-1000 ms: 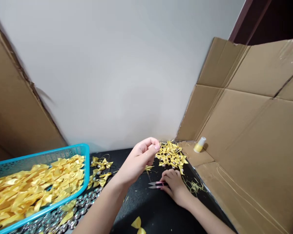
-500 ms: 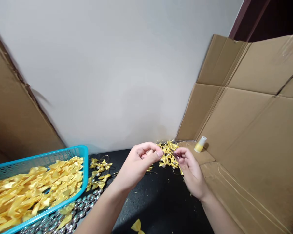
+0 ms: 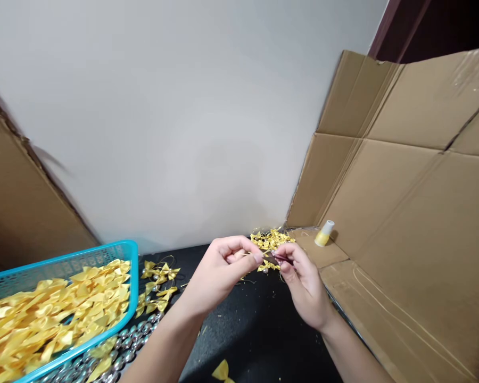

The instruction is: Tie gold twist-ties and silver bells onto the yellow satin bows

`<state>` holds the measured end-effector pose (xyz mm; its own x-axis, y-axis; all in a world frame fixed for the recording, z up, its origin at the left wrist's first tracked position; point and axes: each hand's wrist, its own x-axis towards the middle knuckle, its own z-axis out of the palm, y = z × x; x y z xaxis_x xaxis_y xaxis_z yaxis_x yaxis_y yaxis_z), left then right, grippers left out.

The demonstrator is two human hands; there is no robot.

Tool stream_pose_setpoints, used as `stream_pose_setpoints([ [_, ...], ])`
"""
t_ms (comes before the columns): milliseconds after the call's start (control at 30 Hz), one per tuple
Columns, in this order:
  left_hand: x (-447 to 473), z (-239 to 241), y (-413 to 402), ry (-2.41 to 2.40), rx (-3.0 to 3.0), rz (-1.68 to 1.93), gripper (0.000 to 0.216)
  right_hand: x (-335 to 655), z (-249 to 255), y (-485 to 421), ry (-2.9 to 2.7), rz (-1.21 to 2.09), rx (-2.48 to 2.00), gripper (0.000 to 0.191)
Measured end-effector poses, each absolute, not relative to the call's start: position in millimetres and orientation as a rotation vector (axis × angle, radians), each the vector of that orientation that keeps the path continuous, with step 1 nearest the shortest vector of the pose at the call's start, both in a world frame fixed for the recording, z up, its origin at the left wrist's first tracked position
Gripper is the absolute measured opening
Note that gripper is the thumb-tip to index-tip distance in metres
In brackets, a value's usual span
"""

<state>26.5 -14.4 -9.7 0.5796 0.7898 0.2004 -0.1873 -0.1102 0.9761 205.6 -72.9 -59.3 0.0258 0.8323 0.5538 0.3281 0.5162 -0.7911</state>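
Observation:
My left hand point(image 3: 223, 271) is closed in a pinch, with a thin gold cord point(image 3: 267, 253) at its fingertips. My right hand point(image 3: 305, 279) grips a small dark reddish tool point(image 3: 281, 259) between thumb and fingers; its exact kind is too small to make out. The tool's tip and the cord come close together between the two hands, and I cannot tell whether they touch. Just behind the fingers lies a heap of yellow bows point(image 3: 269, 238) with silver beads and gold loops, partly hidden by my hands.
A turquoise basket point(image 3: 133, 282) full of yellow ribbon bows stands at left. Silver beads point(image 3: 133, 340) and beaded bows point(image 3: 159, 271) lie beside it. One bow point(image 3: 221, 370) is at the front of the black table point(image 3: 247, 330). A yellow-white thread spool point(image 3: 324, 234) stands by cardboard point(image 3: 415, 213) at right.
My right hand has moved left with the dark tool, closer to my left fingertips. The gold cord now shows between the hands. The view has shifted slightly.

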Motion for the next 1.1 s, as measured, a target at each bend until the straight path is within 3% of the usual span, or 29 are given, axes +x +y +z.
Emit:
stream_pose_setpoints([
  [567, 26, -5, -17, 0.57, 1.464, 0.869, 0.028, 220, -67, -64, -1.373, 0.537, -1.092, 0.031],
  [700, 27, -7, -14, 0.564, 1.446, 0.913, 0.025, 227, -95, -39, -1.637, 0.611, -1.289, 0.033],
  [933, 22, -13, -1, 0.571, 1.324, 1.068, 0.017, 201, -175, -18, -1.831, 0.582, -1.374, 0.018],
  [1100, 21, -10, 1, 0.549, 1.188, 1.104, 0.017, 189, -199, -23, -1.855, 0.508, -1.469, 0.011],
])
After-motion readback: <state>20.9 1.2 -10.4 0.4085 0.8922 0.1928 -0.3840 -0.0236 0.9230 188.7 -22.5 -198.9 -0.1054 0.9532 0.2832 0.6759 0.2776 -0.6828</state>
